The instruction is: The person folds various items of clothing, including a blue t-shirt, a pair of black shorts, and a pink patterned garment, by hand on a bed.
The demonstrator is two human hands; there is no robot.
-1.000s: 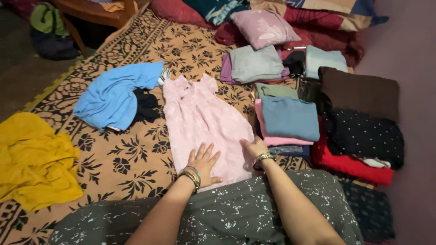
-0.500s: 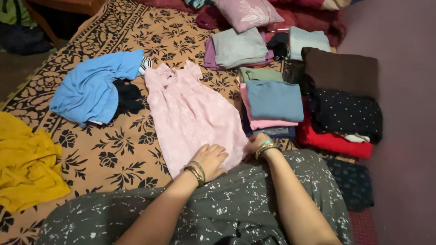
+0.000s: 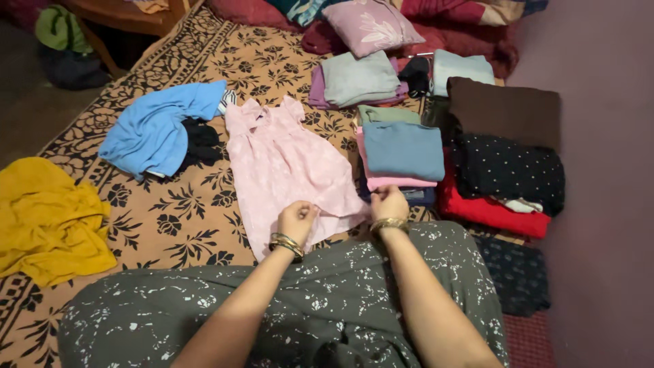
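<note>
Pink, thin and lightly patterned, the little dress (image 3: pixel 286 163) lies flat on the tan floral mat (image 3: pixel 184 211), collar away from the person and hem at their lap, and everything else is best placed from it. The left hand (image 3: pixel 297 219) is curled tight on the hem, a small fold of cloth pinched up between fingers and thumb; the right hand (image 3: pixel 389 203) is closed at the hem's right corner, though from this angle I cannot be sure how much cloth it actually has. If that grip is only a fingertip's worth, the corner could slip out as the hem is lifted and the dress would fold askew. The fabric looks soft and limp, so an uneven pull from the two hands would likely drag the bodice sideways and rumple it. Just right of the dress, almost touching its edge, sits a stack topped by a folded blue garment (image 3: pixel 403 150); a wide sweep of the right hand could nudge that stack over. Left of the dress, a loose light-blue cloth (image 3: pixel 160 129) lies near the sleeve, and beyond it a crumpled yellow cloth (image 3: pixel 48 218), well apart.
</note>
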